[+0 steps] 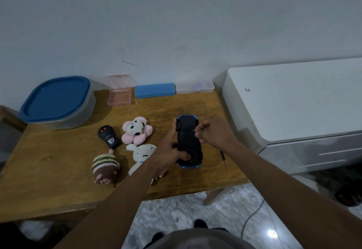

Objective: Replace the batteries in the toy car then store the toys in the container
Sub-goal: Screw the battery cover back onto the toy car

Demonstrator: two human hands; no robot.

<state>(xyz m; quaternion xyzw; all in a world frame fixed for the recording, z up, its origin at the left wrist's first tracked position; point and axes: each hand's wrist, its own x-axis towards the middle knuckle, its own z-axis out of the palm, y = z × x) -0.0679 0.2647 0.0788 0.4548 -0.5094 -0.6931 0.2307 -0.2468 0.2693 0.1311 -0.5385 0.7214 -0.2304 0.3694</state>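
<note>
Toy car (188,140) — upturned on table (58,170); left hand (168,150) clamped on it; right hand (213,133) pinched at underside — hold unclear.

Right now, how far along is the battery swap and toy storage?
Done: toy car flipped underside up, screwdriver beside it. In hand: left hand steadies the car; right hand works curled fingertips at its underside, what they pinch too small to tell. Left: finish the swap, then store remote, pink plush, white plush and striped plush, all outside the lidded container.
</note>
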